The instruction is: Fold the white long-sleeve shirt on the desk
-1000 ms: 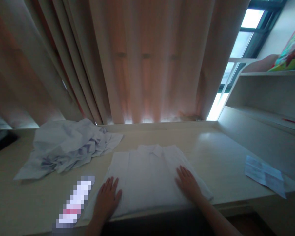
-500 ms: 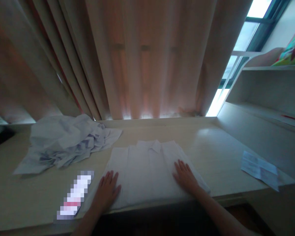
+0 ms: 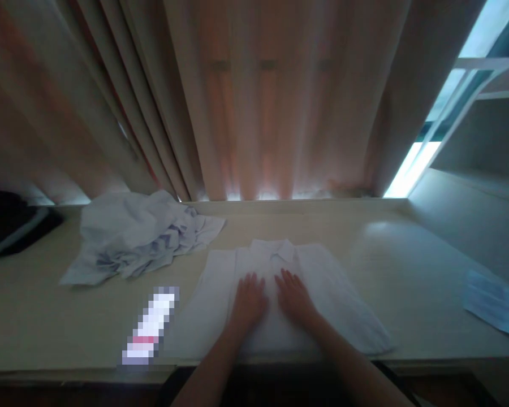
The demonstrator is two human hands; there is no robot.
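A white collared shirt lies spread on the pale desk, its collar toward the far side. On the left part of its middle rests my left hand, palm down with fingers stretched out. My right hand lies flat just right of it, fingers pointing away from me, below the collar. A narrow gap of cloth shows between the two hands. Neither hand grips the fabric. The parts of the shirt under my palms and forearms are hidden.
A crumpled white cloth is heaped at the back left. Nearer stands a pixelated strip-shaped item. A dark item sits at the far left, a folded paper at the right. Behind the desk hangs a curtain.
Both hands have slid inward from the shirt's sides to its middle, staying flat. The view has turned left, showing more of the dark item and less of the shelf.
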